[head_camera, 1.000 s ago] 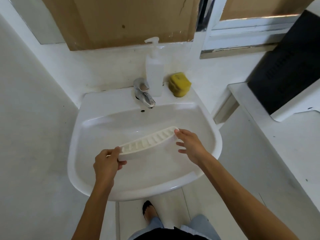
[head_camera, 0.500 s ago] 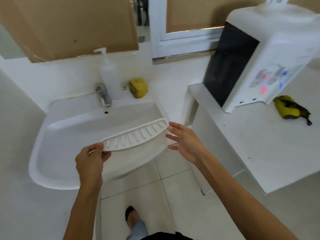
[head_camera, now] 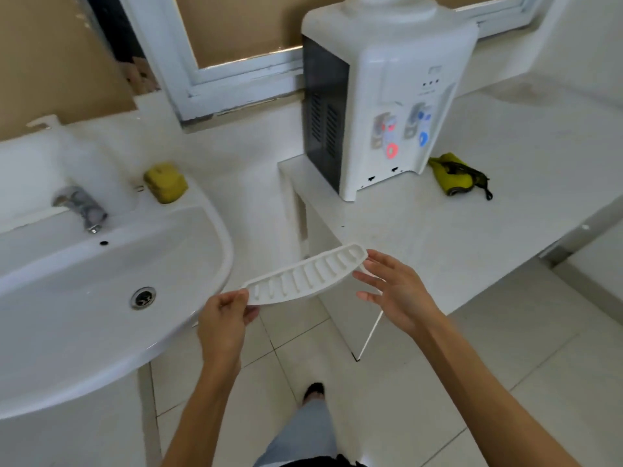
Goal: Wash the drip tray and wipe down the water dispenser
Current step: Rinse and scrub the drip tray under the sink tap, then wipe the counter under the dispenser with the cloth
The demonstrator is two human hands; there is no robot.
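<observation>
L hand pinches the near-left end of the drip tray, thumb on top, fingers curled under. R hand is spread, fingers straight, fingertips touching the tray's far-right end; can't tell if the palm bears any weight. Tray is white, long & curved w/ a row of slots, held roughly level in the air above the tiled floor, between the sink and the surface, its R end just over the surface's front corner.

Water dispenser stands upright on the surface near its L edge: white front, dark vented side panel, red tap & blue tap on the front. A crumpled yellow cloth w/ a dark strap lies on the surface just R of the dispenser, apart from it.

On the sink's back ledge: yellow sponge at the R, chrome faucet to its L; view is blurred there. Drain shows in the basin. A foot in a dark shoe is on the floor below the hands.
</observation>
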